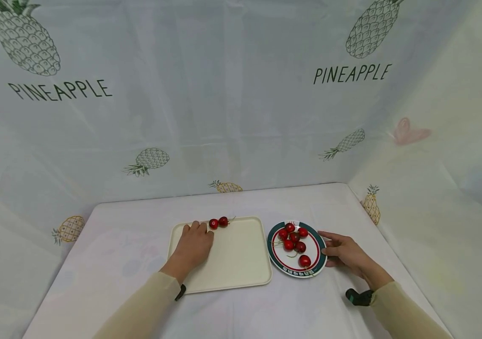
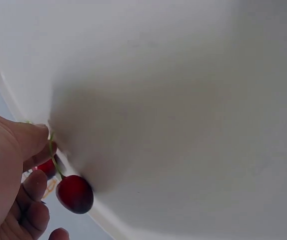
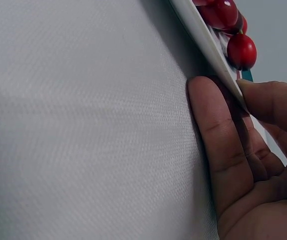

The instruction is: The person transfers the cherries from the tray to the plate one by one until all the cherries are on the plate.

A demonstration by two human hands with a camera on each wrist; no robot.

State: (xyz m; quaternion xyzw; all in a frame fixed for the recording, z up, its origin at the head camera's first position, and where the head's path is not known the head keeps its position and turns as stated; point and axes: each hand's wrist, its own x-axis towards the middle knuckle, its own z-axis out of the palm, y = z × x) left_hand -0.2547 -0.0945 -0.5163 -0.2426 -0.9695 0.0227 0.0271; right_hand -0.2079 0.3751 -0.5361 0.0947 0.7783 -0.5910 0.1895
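Note:
A red cherry hangs by its green stem from my left hand, whose thumb and forefinger pinch the stem over the tray's far rim. Another cherry is just to its right, its stem pointing right. Below lies a cream rectangular tray. My right hand grips the right rim of a round plate, thumb on top and fingers underneath, as the right wrist view shows. The plate is white with a dark green border and a red ring. Several cherries with stems rest on it.
A pale cloth covers the table. Behind it hangs a curtain printed with pineapples. The plate stands close to the tray's right edge. Black straps with small devices sit on both wrists.

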